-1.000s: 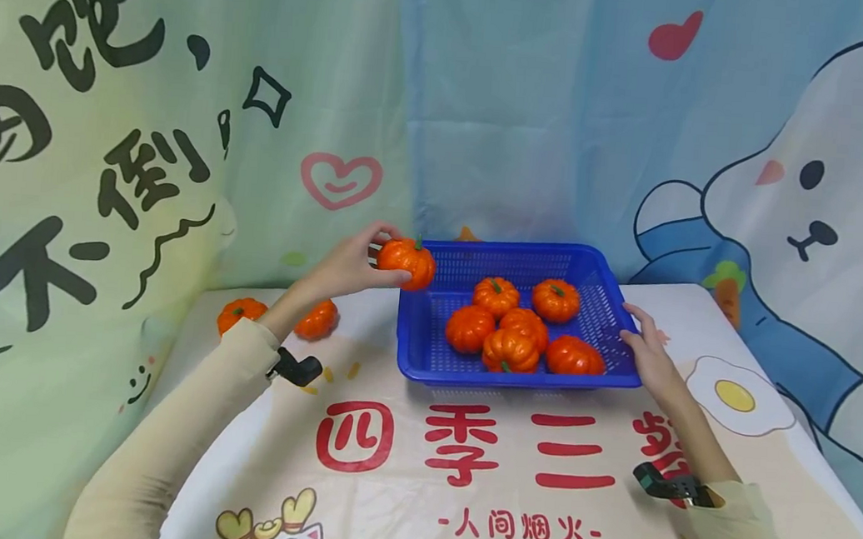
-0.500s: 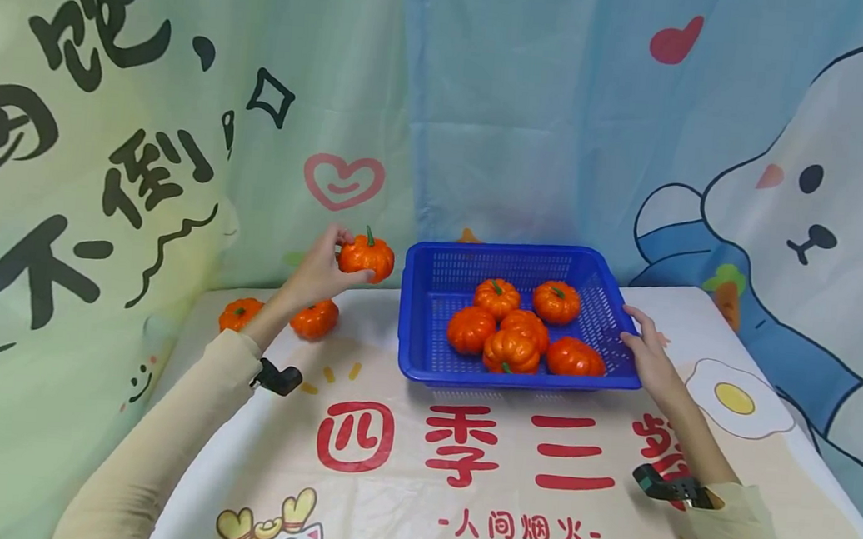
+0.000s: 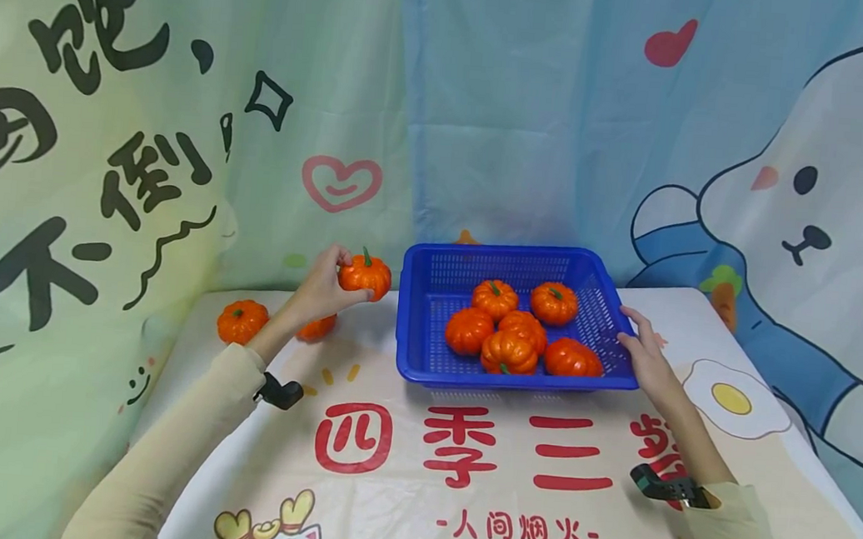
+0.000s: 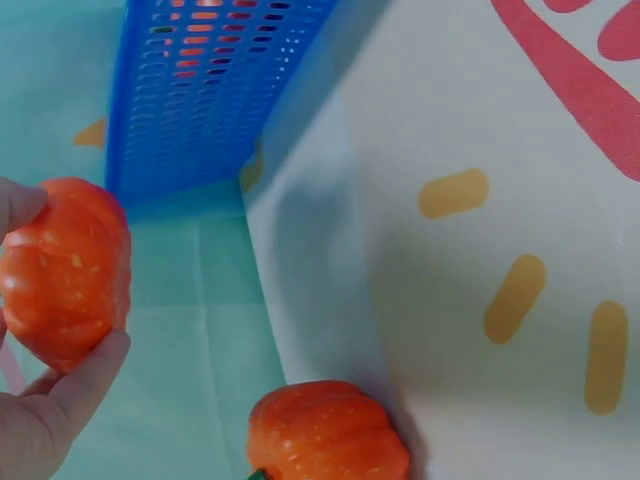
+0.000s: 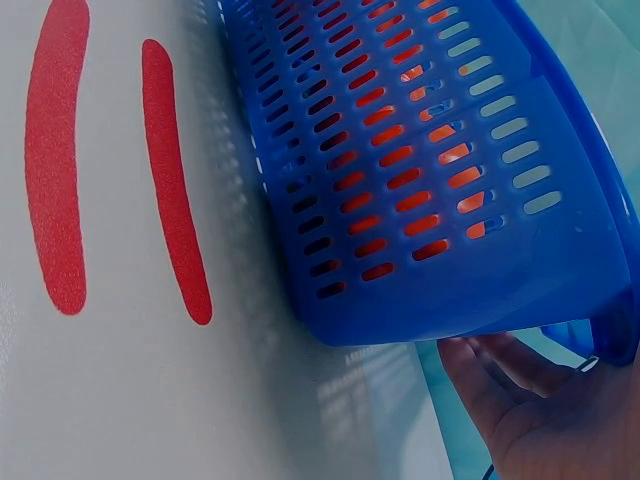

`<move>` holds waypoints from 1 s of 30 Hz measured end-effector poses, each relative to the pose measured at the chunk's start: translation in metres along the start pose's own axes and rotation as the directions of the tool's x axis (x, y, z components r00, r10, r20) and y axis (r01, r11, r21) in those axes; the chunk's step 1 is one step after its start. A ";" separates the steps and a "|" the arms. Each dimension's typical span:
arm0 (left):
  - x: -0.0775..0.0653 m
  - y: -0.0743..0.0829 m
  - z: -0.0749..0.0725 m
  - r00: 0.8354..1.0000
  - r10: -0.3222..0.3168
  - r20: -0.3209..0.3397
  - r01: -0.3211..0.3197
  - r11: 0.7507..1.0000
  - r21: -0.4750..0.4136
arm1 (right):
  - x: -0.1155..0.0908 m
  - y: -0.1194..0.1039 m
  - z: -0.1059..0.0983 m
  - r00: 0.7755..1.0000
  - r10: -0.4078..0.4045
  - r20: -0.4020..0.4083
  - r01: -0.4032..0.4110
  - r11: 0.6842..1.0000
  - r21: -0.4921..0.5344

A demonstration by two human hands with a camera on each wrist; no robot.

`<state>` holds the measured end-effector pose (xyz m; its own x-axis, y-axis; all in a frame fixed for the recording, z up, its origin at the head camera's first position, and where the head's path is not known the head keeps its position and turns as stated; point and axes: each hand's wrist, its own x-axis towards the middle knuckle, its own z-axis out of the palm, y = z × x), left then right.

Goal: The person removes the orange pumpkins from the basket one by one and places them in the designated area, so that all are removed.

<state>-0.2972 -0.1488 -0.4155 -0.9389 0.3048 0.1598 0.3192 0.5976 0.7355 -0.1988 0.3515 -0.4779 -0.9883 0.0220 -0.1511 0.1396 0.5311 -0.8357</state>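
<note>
A small orange pumpkin (image 3: pixel 365 276) with a green stem is held between the thumb and fingers of my left hand (image 3: pixel 328 286), just left of the basket and above the table's back edge. In the left wrist view the thumb and fingers grip that pumpkin (image 4: pixel 68 272) from both sides. The blue plastic basket (image 3: pixel 514 384) stands on the table with several orange pumpkins inside. My right hand (image 3: pixel 654 364) grips the basket's right end at the rim. In the right wrist view its fingers (image 5: pixel 490 375) lie against the basket's end wall, partly hidden by the rim.
Two more pumpkins lie on the table at the left: one whole pumpkin (image 3: pixel 242 321) and another pumpkin (image 3: pixel 316 329) partly behind my left wrist. A printed cloth (image 3: pixel 517 442) covers the table. A printed curtain (image 3: pixel 499 107) hangs close behind the basket.
My left hand, with the pumpkin in its grip, has moved left from the basket's left rim and then sunk slightly. The right hand and the basket have stayed in place.
</note>
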 end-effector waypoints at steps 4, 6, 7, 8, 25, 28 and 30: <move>-0.003 0.000 0.000 0.999 -0.046 0.016 0.046 0.999 0.014 | 0.000 -0.001 -0.001 1.000 0.005 -0.001 -0.005 1.000 -0.005; -0.005 0.000 0.001 0.996 -0.078 0.033 0.076 0.996 0.051 | 0.000 -0.001 -0.002 1.000 0.003 -0.003 -0.003 1.000 -0.007; -0.006 0.000 0.002 0.995 -0.090 0.043 0.087 0.993 0.076 | 0.000 -0.001 -0.002 1.000 0.002 -0.003 -0.002 1.000 -0.009; -0.006 0.000 0.003 0.993 -0.102 0.051 0.096 0.990 0.103 | 0.000 -0.001 -0.002 1.000 0.001 -0.005 -0.001 1.000 -0.010; -0.014 -0.012 0.027 0.977 -0.200 0.072 0.186 0.969 0.160 | 0.000 -0.002 0.000 1.000 0.025 -0.006 -0.025 1.000 -0.018; -0.013 -0.016 0.034 0.975 -0.199 0.096 0.183 0.971 0.153 | 0.001 -0.002 0.000 1.000 0.021 -0.013 -0.022 0.999 -0.029; -0.013 -0.018 0.039 0.974 -0.202 0.101 0.186 0.971 0.150 | 0.001 -0.002 0.000 1.000 0.017 -0.014 -0.018 0.999 -0.031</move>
<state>-0.2858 -0.1344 -0.4569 -0.9660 0.2516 -0.0594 0.1551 0.7478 0.6455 -0.1998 0.3503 -0.4767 -0.9865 0.0434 -0.1580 0.1553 0.5564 -0.8163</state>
